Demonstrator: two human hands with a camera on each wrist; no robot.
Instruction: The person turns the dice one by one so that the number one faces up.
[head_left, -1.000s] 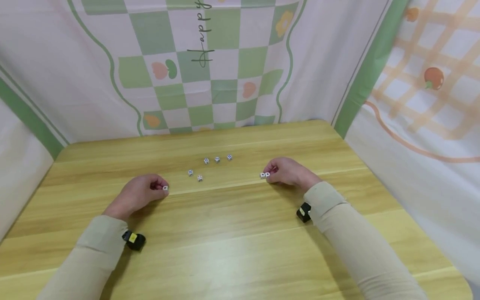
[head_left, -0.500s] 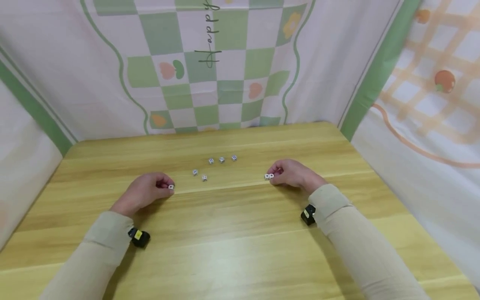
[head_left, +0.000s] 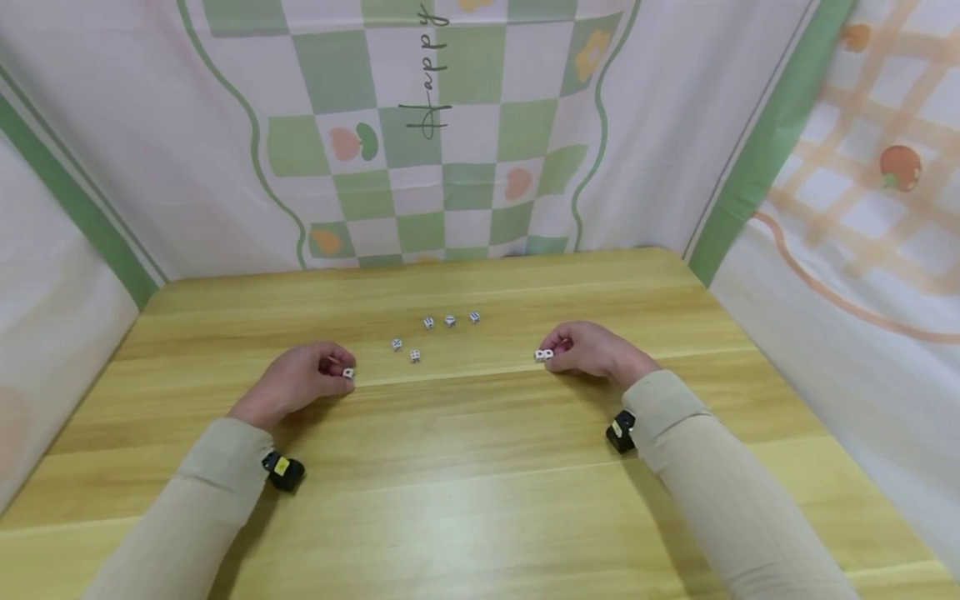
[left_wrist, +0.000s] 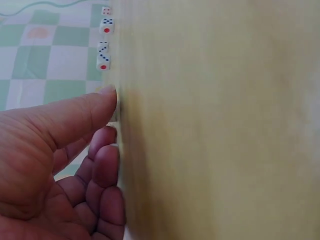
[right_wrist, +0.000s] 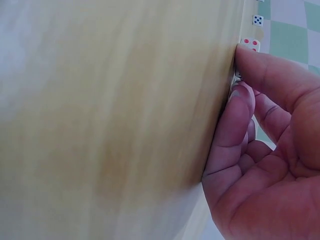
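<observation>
On the wooden table my left hand (head_left: 303,379) pinches a small white die (head_left: 348,373) between thumb and fingers. The thumb mostly hides this die in the left wrist view. Over on the right, my right hand (head_left: 592,348) pinches one white die (head_left: 549,354), with a second die (head_left: 539,356) touching its left side. In the right wrist view, red pips show on the outer die (right_wrist: 249,43) beyond the thumb. Between the hands lie two loose dice, a nearer one (head_left: 416,357) and one just left of it (head_left: 397,344).
Farther back, three more dice form a loose row: a left die (head_left: 428,322), a middle die (head_left: 450,321) and a right die (head_left: 475,317). A checked curtain (head_left: 420,167) hangs behind the table (head_left: 450,500). Each wrist wears a small black camera.
The head view has shifted a little, so everything appears farther right. Both hands keep their pinch, and they and the dice show no clear movement on the table.
</observation>
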